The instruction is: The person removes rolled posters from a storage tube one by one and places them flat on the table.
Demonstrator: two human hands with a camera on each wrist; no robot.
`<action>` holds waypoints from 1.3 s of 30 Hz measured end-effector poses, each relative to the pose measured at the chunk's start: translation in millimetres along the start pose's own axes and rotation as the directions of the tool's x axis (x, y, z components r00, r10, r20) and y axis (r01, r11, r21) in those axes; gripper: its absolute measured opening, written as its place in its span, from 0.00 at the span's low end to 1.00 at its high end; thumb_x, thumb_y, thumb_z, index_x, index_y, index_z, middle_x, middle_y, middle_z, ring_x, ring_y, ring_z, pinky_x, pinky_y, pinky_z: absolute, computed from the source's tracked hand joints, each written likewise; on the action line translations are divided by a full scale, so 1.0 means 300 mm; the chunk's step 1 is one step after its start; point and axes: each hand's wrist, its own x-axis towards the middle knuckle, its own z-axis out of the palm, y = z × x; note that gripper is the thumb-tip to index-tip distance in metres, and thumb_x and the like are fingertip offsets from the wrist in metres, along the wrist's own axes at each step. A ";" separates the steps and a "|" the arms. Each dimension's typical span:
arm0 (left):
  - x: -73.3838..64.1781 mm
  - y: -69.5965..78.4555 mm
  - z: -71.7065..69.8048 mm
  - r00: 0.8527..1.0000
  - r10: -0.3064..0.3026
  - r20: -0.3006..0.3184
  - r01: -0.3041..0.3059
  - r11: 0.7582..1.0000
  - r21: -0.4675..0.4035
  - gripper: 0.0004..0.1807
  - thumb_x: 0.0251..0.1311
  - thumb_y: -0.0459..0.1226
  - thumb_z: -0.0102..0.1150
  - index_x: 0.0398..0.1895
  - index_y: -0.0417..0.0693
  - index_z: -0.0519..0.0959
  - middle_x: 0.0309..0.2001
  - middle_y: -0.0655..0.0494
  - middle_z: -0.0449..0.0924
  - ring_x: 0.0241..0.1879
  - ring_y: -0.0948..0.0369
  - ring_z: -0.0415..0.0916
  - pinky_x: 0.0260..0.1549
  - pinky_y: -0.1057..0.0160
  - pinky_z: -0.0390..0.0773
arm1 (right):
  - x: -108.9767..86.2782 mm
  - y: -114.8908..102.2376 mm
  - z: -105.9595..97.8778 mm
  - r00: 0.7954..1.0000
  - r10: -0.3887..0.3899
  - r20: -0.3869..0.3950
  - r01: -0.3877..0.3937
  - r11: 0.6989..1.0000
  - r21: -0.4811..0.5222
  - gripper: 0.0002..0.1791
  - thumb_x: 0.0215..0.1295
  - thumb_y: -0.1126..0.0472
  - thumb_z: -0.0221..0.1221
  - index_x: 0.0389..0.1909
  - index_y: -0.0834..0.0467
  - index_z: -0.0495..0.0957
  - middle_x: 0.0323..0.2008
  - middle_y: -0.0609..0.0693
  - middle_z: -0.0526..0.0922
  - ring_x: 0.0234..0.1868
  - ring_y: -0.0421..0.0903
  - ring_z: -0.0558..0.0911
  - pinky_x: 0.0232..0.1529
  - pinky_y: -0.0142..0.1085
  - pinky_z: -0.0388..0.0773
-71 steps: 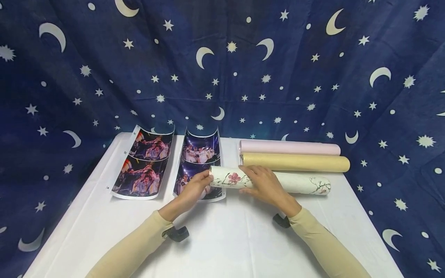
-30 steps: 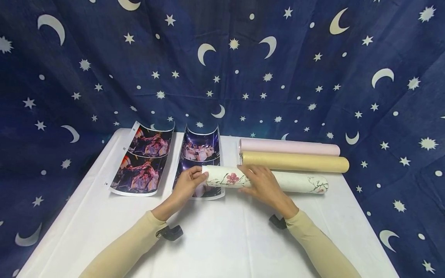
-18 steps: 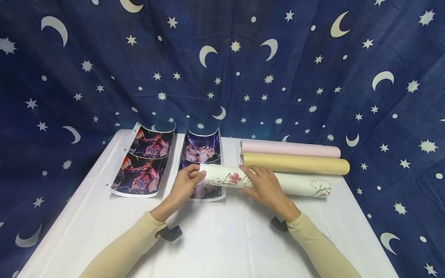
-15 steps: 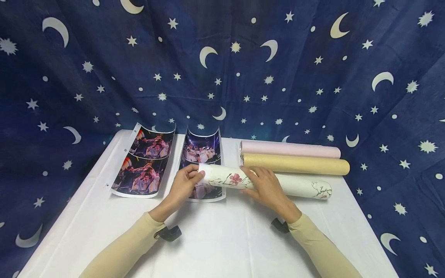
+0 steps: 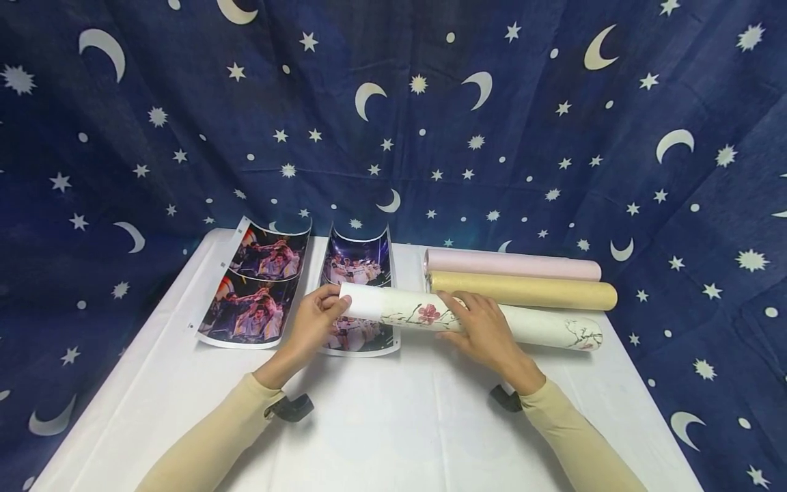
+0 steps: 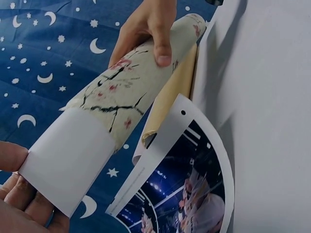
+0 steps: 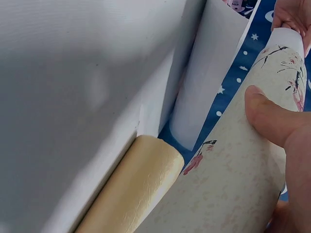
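Near two prints (image 5: 258, 290) and two rolls (image 5: 522, 290), left hand (image 5: 312, 318) grips one sheet (image 5: 364, 303), right hand (image 5: 484, 333) one tube (image 5: 535, 327).

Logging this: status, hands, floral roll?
Left hand pinches protruding curled white paper. Right hand grips cream floral paper roll. Curved dark photo sheet below; nothing visibly blocking.

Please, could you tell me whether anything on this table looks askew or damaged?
Nothing looks clearly damaged. The left photo sheet and right photo sheet are curled, not lying flat. Also, white paper sticks out of the floral roll, pinched by the left hand.
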 end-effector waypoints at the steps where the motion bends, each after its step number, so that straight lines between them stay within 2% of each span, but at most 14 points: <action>1: -0.001 0.001 -0.005 1.000 -0.004 -0.002 0.004 1.000 0.007 0.13 0.67 0.38 0.58 0.49 0.38 0.76 0.33 0.58 0.86 0.32 0.65 0.77 0.25 0.69 0.76 | -0.002 0.003 -0.002 1.000 0.001 -0.001 -0.001 1.000 0.001 0.44 0.54 0.39 0.68 0.71 0.45 0.65 0.56 0.57 0.78 0.57 0.60 0.78 0.59 0.55 0.71; 5: -0.004 0.003 -0.025 1.000 -0.007 -0.005 0.007 1.000 0.018 0.15 0.67 0.39 0.58 0.50 0.38 0.76 0.36 0.54 0.87 0.34 0.65 0.78 0.26 0.66 0.80 | -0.011 0.017 -0.007 1.000 0.001 0.002 -0.001 1.000 -0.003 0.44 0.54 0.39 0.68 0.71 0.45 0.64 0.57 0.57 0.78 0.57 0.61 0.78 0.59 0.56 0.70; 8: -0.004 0.003 -0.037 1.000 0.008 -0.008 -0.008 1.000 0.008 0.15 0.67 0.39 0.58 0.49 0.36 0.76 0.34 0.56 0.86 0.33 0.65 0.76 0.27 0.68 0.78 | -0.016 0.024 -0.013 1.000 -0.002 -0.003 0.001 1.000 -0.002 0.44 0.54 0.39 0.68 0.71 0.45 0.64 0.57 0.57 0.78 0.57 0.61 0.78 0.59 0.56 0.70; 12: -0.003 0.000 -0.047 1.000 0.017 -0.007 -0.017 1.000 -0.003 0.15 0.66 0.38 0.58 0.49 0.35 0.76 0.32 0.59 0.85 0.34 0.66 0.75 0.33 0.71 0.75 | -0.021 0.031 -0.019 1.000 -0.011 -0.016 0.011 1.000 -0.010 0.44 0.53 0.40 0.69 0.71 0.45 0.64 0.56 0.57 0.79 0.56 0.61 0.79 0.58 0.56 0.71; 16: -0.002 0.000 -0.049 1.000 0.000 0.004 0.000 1.000 -0.011 0.16 0.67 0.38 0.57 0.51 0.34 0.76 0.40 0.51 0.87 0.39 0.68 0.79 0.41 0.71 0.77 | -0.025 0.033 -0.024 1.000 -0.018 -0.020 0.018 1.000 -0.015 0.45 0.53 0.40 0.69 0.71 0.44 0.64 0.56 0.58 0.79 0.55 0.61 0.79 0.57 0.55 0.71; 20: 0.003 0.001 -0.045 1.000 -0.005 0.024 0.005 1.000 -0.010 0.18 0.69 0.40 0.56 0.52 0.34 0.76 0.45 0.44 0.86 0.40 0.67 0.80 0.42 0.68 0.78 | -0.029 0.032 -0.029 1.000 -0.013 -0.018 0.013 1.000 -0.016 0.45 0.52 0.41 0.70 0.71 0.45 0.65 0.56 0.57 0.78 0.55 0.61 0.79 0.57 0.55 0.71; 24: 0.004 -0.002 -0.047 1.000 0.003 0.012 -0.003 1.000 0.011 0.19 0.69 0.42 0.56 0.51 0.34 0.77 0.42 0.47 0.87 0.38 0.68 0.79 0.43 0.66 0.78 | -0.037 0.030 -0.031 1.000 -0.004 -0.017 0.004 1.000 -0.015 0.44 0.52 0.41 0.70 0.70 0.46 0.65 0.56 0.58 0.78 0.55 0.61 0.78 0.58 0.55 0.70; 30: 0.001 -0.005 -0.072 1.000 0.019 -0.015 -0.018 0.999 0.035 0.17 0.69 0.41 0.56 0.49 0.33 0.77 0.38 0.53 0.87 0.36 0.68 0.78 0.41 0.69 0.76 | -0.064 0.042 -0.026 1.000 0.009 -0.027 -0.009 1.000 -0.012 0.45 0.50 0.41 0.71 0.70 0.46 0.66 0.56 0.58 0.78 0.56 0.61 0.78 0.59 0.56 0.70; 39: 0.000 0.012 -0.109 0.997 0.050 -0.062 -0.045 0.995 0.084 0.17 0.70 0.42 0.54 0.50 0.35 0.77 0.39 0.51 0.87 0.38 0.69 0.78 0.45 0.72 0.73 | -0.090 0.074 -0.028 0.998 0.017 -0.062 -0.017 1.000 0.000 0.44 0.49 0.40 0.71 0.69 0.46 0.67 0.56 0.58 0.79 0.56 0.61 0.78 0.58 0.57 0.69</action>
